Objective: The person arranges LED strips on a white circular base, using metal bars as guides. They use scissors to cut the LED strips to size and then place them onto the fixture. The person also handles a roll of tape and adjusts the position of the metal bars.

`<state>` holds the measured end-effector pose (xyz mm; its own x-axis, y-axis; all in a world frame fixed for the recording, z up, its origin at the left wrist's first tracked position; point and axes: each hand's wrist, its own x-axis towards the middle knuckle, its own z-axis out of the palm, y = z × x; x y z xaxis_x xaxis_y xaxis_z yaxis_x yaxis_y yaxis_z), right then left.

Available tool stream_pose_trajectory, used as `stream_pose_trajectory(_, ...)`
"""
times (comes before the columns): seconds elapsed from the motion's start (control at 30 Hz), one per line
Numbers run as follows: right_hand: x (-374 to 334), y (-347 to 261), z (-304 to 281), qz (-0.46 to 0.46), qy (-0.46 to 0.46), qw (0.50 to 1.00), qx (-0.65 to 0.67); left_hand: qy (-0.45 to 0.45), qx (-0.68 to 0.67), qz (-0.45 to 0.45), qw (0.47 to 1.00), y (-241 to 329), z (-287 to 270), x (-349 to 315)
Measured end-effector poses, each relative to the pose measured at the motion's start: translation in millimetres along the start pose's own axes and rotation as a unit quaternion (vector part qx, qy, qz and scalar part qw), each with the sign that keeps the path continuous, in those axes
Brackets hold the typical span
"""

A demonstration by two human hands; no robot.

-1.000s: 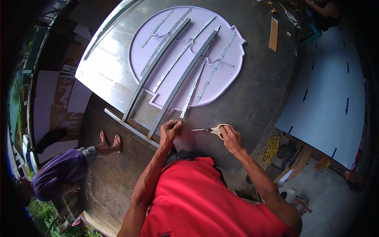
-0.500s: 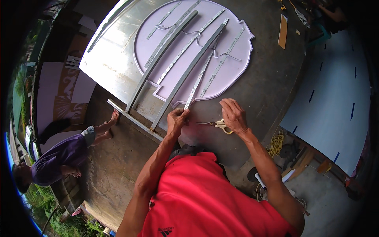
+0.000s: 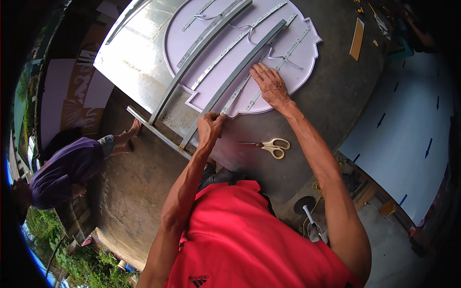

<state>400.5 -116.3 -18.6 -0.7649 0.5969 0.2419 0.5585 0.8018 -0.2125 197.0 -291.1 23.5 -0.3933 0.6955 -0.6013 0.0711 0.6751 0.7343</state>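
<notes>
A lilac rounded sign panel [image 3: 180, 37] lies back-up on the dark worktable, with several LED strips fixed across it. My left hand [image 3: 210, 128] pinches the near end of one LED strip [image 3: 234, 98] at the panel's near edge. Farther up that strip lies my right hand [image 3: 272, 87], palm down, fingers stretched out with their tips on it. Two grey metal bars pass over the panel; the right-hand bar [image 3: 232, 79] runs just left of my hands. Cream-handled scissors [image 3: 263, 144] lie partly open on the table, right of my left hand.
A metal tube [image 3: 156, 131] joins the bars' near ends. At left, a person in a purple shirt [image 3: 72, 165] has a bare foot near it. An orange strip [image 3: 357, 39] lies far right. Beyond the table's right edge stands a large pale blue board [image 3: 401, 129] with dark arrow marks.
My right hand has moved from beside the scissors up and left onto the LED strip, its fingers now stretched out. My left hand keeps its pinch as the strip's near end shifts toward the panel.
</notes>
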Motion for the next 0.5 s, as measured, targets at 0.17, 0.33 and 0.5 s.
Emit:
stream_pose_trajectory(0.17, -6, 0, 10, 0.024, 0.000, 0.999, -0.034, 0.049, 0.022, -0.019, 0.998, 7, 8, -1)
stream_pose_trajectory(0.33, -3, -5, 9, 0.038, -0.003, 0.998, -0.042, 0.093, 0.138, 0.045, 0.985, -3, 4, 10)
stream_pose_trajectory(0.5, -6, -6, 14, 0.053, -0.005, 0.997, -0.063, 0.136, 0.117, 0.188, 0.966, -20, 6, -1)
